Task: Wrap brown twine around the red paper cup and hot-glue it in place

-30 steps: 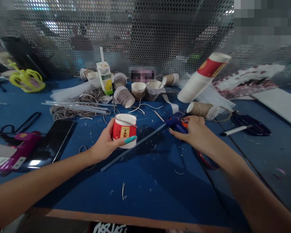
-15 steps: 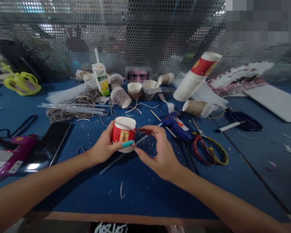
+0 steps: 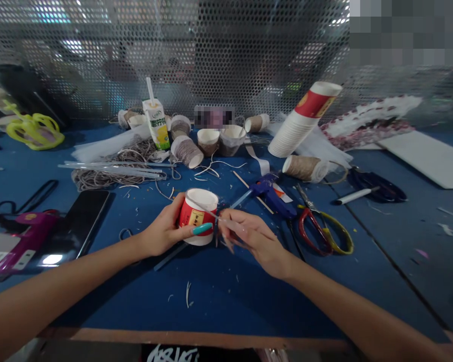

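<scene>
My left hand (image 3: 161, 232) is wrapped round a small red and white paper cup (image 3: 192, 213), its thumb with a long turquoise nail across the printed front. The cup stands upright, tilted slightly, above the table. Across the front of its upper part runs a thin grey cord (image 3: 207, 210), which leads off to the right. My right hand (image 3: 257, 242) is beside the cup with thumb and forefinger pinched on that cord; its other fingers are somewhat blurred.
A blue glue gun (image 3: 270, 193) and red-and-yellow-handled scissors (image 3: 326, 236) lie to the right. Stacked paper cups (image 3: 292, 133) lean behind them. Cord-wrapped cups (image 3: 189, 152) and a drink carton (image 3: 156, 125) stand at the back. A phone (image 3: 85, 221) and pink glue gun (image 3: 26, 236) lie left.
The cup and my left hand have shifted slightly right and down. My right hand has turned, its fingers going from spread apart to closed together by the cord.
</scene>
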Motion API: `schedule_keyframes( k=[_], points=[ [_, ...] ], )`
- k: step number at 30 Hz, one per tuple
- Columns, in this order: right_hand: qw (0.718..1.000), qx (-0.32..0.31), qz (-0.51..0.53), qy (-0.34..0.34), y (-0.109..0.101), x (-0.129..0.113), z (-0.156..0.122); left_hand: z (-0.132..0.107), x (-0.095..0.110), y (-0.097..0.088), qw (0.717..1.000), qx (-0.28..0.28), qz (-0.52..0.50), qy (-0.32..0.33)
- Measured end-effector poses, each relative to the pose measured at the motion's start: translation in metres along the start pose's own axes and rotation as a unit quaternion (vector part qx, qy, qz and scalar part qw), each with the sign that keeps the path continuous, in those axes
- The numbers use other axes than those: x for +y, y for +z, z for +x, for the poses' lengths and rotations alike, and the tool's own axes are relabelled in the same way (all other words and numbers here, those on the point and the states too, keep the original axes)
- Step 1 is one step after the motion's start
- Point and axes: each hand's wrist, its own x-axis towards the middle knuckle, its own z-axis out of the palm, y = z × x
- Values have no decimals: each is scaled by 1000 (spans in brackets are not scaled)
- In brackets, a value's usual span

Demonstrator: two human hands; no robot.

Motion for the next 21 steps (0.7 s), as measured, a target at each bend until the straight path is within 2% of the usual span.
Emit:
schedule_keyframes(
  k=[2,5,10,17,21],
  points=[
    [999,25,32,1,0,2,1,0,0,1,1000,6,-8,13],
    [997,69,15,-16,1,5,4,1,-1,2,998,3,-19,64],
    [993,93,-14,-66,-3,6,6,1,-9,0,993,8,23,113],
    [993,83,-50,-69,-2,6,5,-2,-12,-1,990,9,51,133],
    [994,83,-46,-63,-1,6,5,-3,-14,-4,984,23,100,144]
  ],
)
